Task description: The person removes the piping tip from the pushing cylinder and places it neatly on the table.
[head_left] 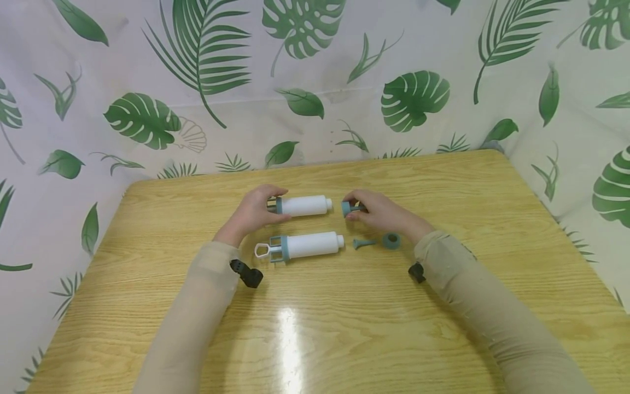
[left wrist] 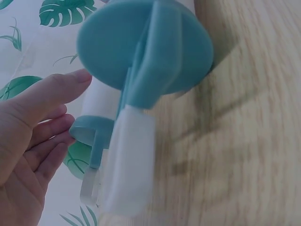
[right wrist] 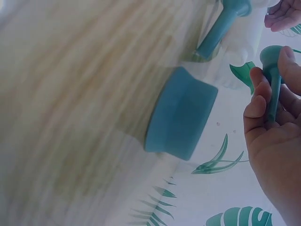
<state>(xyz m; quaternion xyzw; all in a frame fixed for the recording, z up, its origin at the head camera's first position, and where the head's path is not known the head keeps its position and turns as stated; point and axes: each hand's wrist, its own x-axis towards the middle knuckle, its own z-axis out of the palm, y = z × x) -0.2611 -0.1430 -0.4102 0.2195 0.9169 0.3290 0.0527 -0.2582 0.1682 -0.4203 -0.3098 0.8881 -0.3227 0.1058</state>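
My left hand (head_left: 253, 213) is around the handle end of the rear white pump-like cylinder (head_left: 305, 206), thumb on the near side and fingers on the far side. Its fingers look loose, and whether they touch the teal collar (left wrist: 91, 129) I cannot tell. My right hand (head_left: 376, 210) pinches a teal nozzle (right wrist: 270, 59) by its wide, cup-like end, the thin stem pointing back towards the palm. A small gap separates that wide end from the rear cylinder's white tip. Nearer me lies a second white cylinder (head_left: 313, 244) with a teal collar and a white loop handle (head_left: 262, 250).
To the right of the front cylinder's tip lies a loose teal nozzle (head_left: 363, 243). Beside it, under the right forearm, is a teal ring (head_left: 391, 241). A leaf-patterned sheet (head_left: 305, 131) hangs behind the wooden table (head_left: 334, 328).
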